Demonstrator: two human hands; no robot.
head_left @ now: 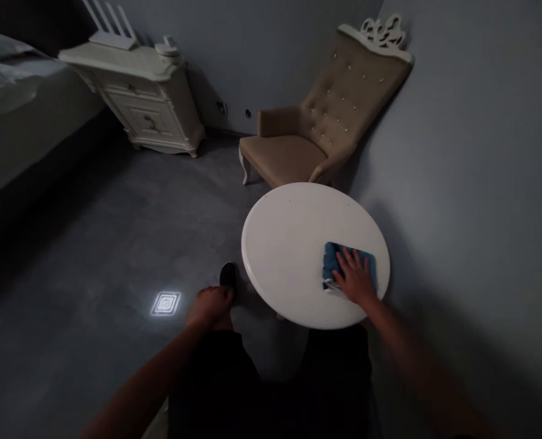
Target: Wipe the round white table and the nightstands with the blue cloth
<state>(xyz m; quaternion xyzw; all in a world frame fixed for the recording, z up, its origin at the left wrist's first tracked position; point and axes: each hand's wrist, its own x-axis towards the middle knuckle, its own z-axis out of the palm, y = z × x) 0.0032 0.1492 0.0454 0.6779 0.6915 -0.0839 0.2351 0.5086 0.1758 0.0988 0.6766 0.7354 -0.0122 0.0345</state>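
Note:
A folded blue cloth [331, 261] lies on the right part of a round white table [289, 238]. My right hand [356, 277] presses flat on the cloth from above, fingers spread and stretched out over it. The hand hides part of the cloth, and a whitish edge shows at its near left corner. Off the table to the left, my left hand [210, 305] rests on my left knee. Its fingers are curled in, and nothing shows in them.
A tan tufted armchair [289, 155] stands just behind the table. The grey wall [472, 183] runs close along the right. A white nightstand [147, 116] holds a router [113, 39]. A bed [33, 134] is at far left. A light pattern [166, 303] falls on the floor.

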